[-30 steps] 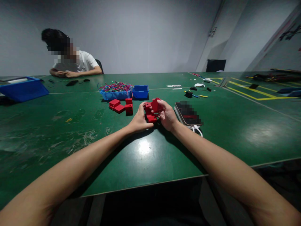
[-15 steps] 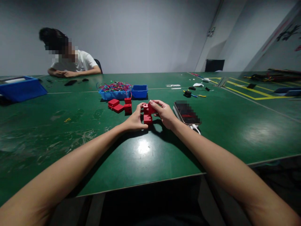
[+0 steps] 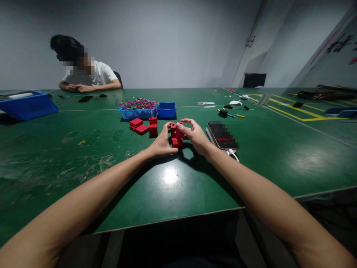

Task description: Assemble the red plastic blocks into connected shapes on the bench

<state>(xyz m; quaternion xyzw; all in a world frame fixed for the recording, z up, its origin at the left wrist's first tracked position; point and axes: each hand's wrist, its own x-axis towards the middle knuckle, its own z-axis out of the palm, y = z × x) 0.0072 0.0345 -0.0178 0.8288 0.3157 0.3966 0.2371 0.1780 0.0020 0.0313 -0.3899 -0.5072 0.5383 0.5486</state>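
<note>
Red blocks [image 3: 176, 142] with round holes are gathered between my two hands, just above or on the green table. My left hand [image 3: 162, 143] wraps their left side, its thumb low at the front and its fingers behind. Against their upper right, my right hand [image 3: 194, 134] pinches a red piece between thumb and fingers. How the pieces join is partly hidden by the fingers. To the left lie several more red blocks [image 3: 139, 127], some flat and some standing.
Behind the blocks, a blue bin [image 3: 136, 114] overflows with coloured wires beside a smaller blue bin [image 3: 166, 110]. A phone [image 3: 222, 135] with a white cable lies right of my hand. Pliers [image 3: 231, 114] lie farther back. Across the table sits a person [image 3: 97, 74]; a large blue bin [image 3: 30, 106] stands far left.
The red piece in my right hand has turned more upright and sits closer against the blocks in my left hand. The whole view has shifted slightly.
</note>
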